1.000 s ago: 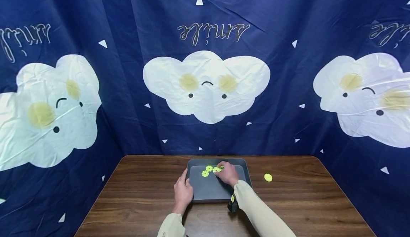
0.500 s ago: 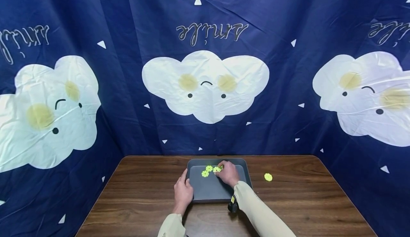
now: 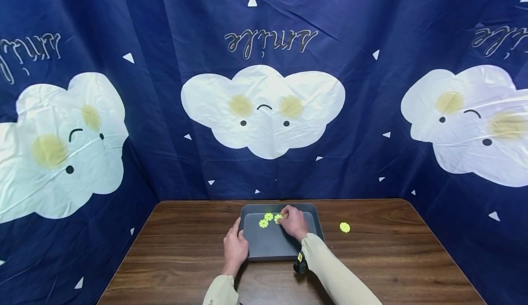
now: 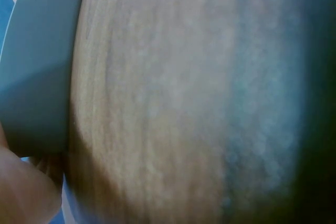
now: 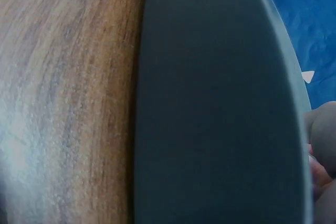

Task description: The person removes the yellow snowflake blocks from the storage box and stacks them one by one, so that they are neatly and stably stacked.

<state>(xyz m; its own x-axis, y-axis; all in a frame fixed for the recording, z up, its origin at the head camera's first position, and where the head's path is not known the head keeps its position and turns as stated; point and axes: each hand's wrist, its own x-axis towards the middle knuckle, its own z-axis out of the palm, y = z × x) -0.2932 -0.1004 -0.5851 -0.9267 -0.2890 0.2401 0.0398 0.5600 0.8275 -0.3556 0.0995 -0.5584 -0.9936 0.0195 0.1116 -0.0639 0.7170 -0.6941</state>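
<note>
A dark grey baking tray (image 3: 268,245) lies on the table. My left hand (image 3: 236,248) holds its left side, with fingers along the outer wall and the thumb near the rim; part of this hand (image 4: 26,187) shows in the left wrist view. Over the tray's far part, my right hand (image 3: 294,222) pinches a small yellow-green notched disc, mostly hidden by the fingers. Just left of those fingertips lies another flower-shaped disc (image 3: 278,219). Further left on the tray floor are two similar discs, an upper one (image 3: 269,216) and a lower one (image 3: 263,223), close together.
One more yellow-green disc (image 3: 344,227) lies on the wooden table (image 3: 379,254), right of the tray. A blue curtain (image 3: 264,177) with white clouds hangs behind and along both sides. The tray's front wall (image 5: 215,103) fills much of the right wrist view.
Both hands keep nearly the same places, and the tray and loose discs stay put. The right fingers shift very slightly, leaving less of the pinched disc visible. The head view drifts a little.
</note>
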